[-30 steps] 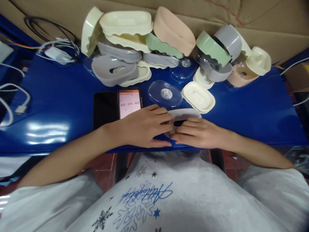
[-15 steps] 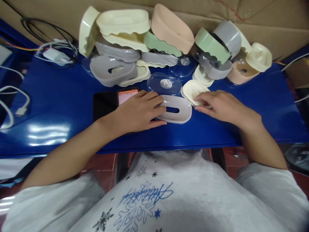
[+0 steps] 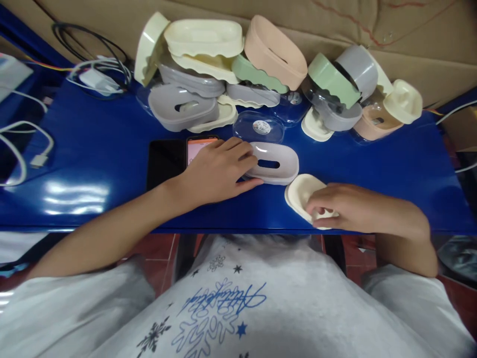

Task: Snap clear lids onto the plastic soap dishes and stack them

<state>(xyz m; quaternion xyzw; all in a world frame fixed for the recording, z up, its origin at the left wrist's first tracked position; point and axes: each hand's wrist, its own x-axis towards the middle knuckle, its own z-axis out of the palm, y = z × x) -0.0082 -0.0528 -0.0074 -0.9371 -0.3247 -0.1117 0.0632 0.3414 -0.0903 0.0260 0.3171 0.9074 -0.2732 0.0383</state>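
Grey slotted dish [image 3: 288, 161]: centre of counter [image 3: 391, 166]; left hand [image 3: 238, 169] loosely clasps its left end, thumb along near side. Cream oval piece [image 3: 299, 193]: right of dish, nearer edge; right hand [image 3: 345, 206] pinches its middle with bent fingers. Handling: both apparently light, stiff plastic, smooth, perhaps slippery; grip dish by rim, oval by middle. Obscured: dish's left end, oval's right part, exact fingertip contact, part of phone [image 3: 197, 146].

White glare on the blue tabletop [image 3: 112, 149].
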